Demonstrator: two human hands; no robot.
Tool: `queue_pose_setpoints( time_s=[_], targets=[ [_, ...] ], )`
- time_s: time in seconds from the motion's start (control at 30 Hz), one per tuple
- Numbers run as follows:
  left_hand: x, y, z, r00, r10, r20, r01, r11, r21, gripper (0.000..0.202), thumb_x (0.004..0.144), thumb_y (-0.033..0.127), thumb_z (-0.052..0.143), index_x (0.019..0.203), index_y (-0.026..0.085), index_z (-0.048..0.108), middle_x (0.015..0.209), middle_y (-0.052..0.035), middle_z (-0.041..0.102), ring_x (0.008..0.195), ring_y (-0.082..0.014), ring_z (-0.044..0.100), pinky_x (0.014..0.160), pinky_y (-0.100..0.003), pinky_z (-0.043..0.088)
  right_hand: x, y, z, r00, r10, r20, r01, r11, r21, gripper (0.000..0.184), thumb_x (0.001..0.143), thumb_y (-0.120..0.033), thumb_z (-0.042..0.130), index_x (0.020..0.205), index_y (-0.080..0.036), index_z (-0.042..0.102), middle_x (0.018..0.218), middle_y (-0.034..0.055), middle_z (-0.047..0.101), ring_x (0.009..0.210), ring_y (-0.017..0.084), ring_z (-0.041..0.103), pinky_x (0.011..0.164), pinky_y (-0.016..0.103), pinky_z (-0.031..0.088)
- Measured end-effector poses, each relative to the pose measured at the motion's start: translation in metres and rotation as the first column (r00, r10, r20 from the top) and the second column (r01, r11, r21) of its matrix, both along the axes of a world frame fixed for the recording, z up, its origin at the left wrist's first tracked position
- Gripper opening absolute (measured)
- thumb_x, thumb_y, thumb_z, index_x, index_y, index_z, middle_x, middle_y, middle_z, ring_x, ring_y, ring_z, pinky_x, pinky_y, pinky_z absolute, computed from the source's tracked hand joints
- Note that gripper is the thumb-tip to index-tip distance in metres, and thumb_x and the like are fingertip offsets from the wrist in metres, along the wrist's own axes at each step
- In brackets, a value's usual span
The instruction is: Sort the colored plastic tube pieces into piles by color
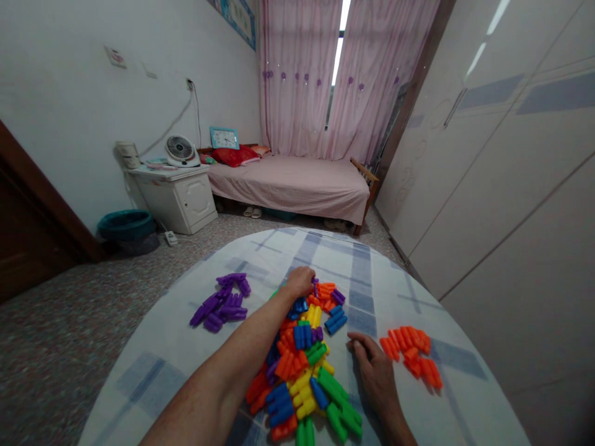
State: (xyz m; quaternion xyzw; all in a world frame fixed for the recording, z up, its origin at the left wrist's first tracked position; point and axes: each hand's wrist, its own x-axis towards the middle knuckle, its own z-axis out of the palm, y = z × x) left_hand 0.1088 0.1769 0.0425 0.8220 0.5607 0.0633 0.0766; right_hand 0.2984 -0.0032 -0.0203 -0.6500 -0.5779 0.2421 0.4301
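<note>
A mixed heap of plastic bullet-shaped pieces (304, 359), orange, blue, green, yellow and purple, lies in the middle of the round table (409, 279). My left hand (300, 282) reaches over the heap to its far end, fingers curled down onto a purple piece (316, 286). My right hand (372, 365) rests flat on the cloth beside the heap, fingers stretched out and holding nothing. A sorted pile of purple pieces (223, 303) sits to the left. A sorted pile of orange pieces (411, 356) lies just right of my right hand.
The table wears a white and blue checked cloth. Beyond it are a pink bed (292, 183), a white cabinet (179, 198) with a fan (180, 150), a teal basin (125, 224) on the floor, and white wardrobe doors (502, 155) along the right.
</note>
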Motion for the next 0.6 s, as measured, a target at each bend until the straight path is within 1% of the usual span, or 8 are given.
queue_pose_setpoints(
  time_s=[0.1,0.17,0.23,0.33,0.4,0.47,0.53,0.6],
  targets=[
    [-0.011,-0.004,0.007,0.999,0.044,0.008,-0.044,0.997,0.058,0.023,0.077,0.027,0.058,0.098,0.023,0.067,0.102,-0.0060,0.067,0.097,-0.0206,0.060,0.078,-0.028,0.047,0.003,0.001,-0.004,1.000,0.011,0.009,-0.011,1.000,-0.014,0.035,0.083,-0.042,0.044,0.097,-0.020,0.068,0.093,0.0070,0.070,0.088,0.022,0.064,0.078,0.031,0.049],
    [-0.031,-0.010,0.015,0.998,0.068,0.018,-0.070,0.992,0.108,0.025,0.079,0.029,0.057,0.102,0.023,0.065,0.104,-0.0059,0.066,0.098,-0.0207,0.059,0.081,-0.029,0.046,0.003,0.002,-0.006,1.000,0.020,0.005,-0.020,1.000,-0.022,0.036,0.083,-0.042,0.043,0.098,-0.020,0.067,0.094,0.0072,0.070,0.089,0.022,0.064,0.078,0.031,0.049],
    [-0.061,-0.021,0.023,0.996,0.087,0.023,-0.089,0.984,0.155,0.027,0.081,0.030,0.055,0.105,0.022,0.064,0.104,-0.0062,0.065,0.099,-0.0210,0.057,0.084,-0.030,0.044,0.003,0.002,-0.005,1.000,0.018,0.001,-0.018,0.999,-0.029,0.037,0.082,-0.043,0.043,0.098,-0.020,0.067,0.094,0.0074,0.070,0.089,0.022,0.064,0.079,0.032,0.049],
    [-0.116,-0.042,0.030,0.992,0.127,0.010,-0.126,0.972,0.198,0.028,0.082,0.027,0.054,0.107,0.019,0.063,0.103,-0.0082,0.064,0.099,-0.0223,0.056,0.087,-0.032,0.042,0.000,0.002,-0.001,1.000,0.000,0.011,0.000,0.999,-0.039,0.038,0.081,-0.044,0.044,0.097,-0.020,0.068,0.094,0.0074,0.070,0.090,0.023,0.064,0.080,0.034,0.048],
    [-0.150,-0.056,0.030,0.987,0.161,-0.018,-0.153,0.960,0.234,0.029,0.080,0.027,0.055,0.106,0.019,0.064,0.100,-0.0084,0.064,0.097,-0.0231,0.056,0.086,-0.032,0.042,-0.002,0.002,0.003,1.000,-0.011,0.015,0.012,0.999,-0.046,0.039,0.080,-0.045,0.043,0.097,-0.020,0.068,0.093,0.0074,0.070,0.089,0.023,0.064,0.080,0.034,0.048],
    [-0.176,-0.068,0.027,0.981,0.188,-0.048,-0.170,0.950,0.262,0.030,0.079,0.028,0.056,0.107,0.020,0.064,0.099,-0.0081,0.064,0.096,-0.0241,0.056,0.083,-0.032,0.042,-0.004,0.001,0.007,1.000,-0.022,0.011,0.022,0.998,-0.054,0.039,0.079,-0.045,0.043,0.097,-0.020,0.068,0.092,0.0075,0.070,0.088,0.024,0.064,0.080,0.035,0.047],
    [-0.191,-0.076,0.022,0.975,0.210,-0.067,-0.185,0.945,0.270,0.033,0.078,0.029,0.056,0.109,0.021,0.064,0.097,-0.0078,0.065,0.096,-0.0248,0.057,0.082,-0.032,0.043,-0.004,0.001,0.009,1.000,-0.023,0.002,0.023,0.998,-0.058,0.040,0.079,-0.045,0.043,0.096,-0.019,0.068,0.091,0.0077,0.070,0.087,0.023,0.064,0.079,0.035,0.047],
    [-0.197,-0.082,0.017,0.970,0.229,-0.083,-0.199,0.942,0.270,0.033,0.078,0.030,0.055,0.109,0.022,0.064,0.096,-0.0079,0.065,0.095,-0.0254,0.057,0.081,-0.033,0.043,-0.004,0.000,0.010,1.000,-0.016,-0.003,0.016,0.999,-0.050,0.039,0.079,-0.045,0.043,0.096,-0.019,0.068,0.091,0.0079,0.070,0.087,0.023,0.064,0.079,0.034,0.048]
  ],
)
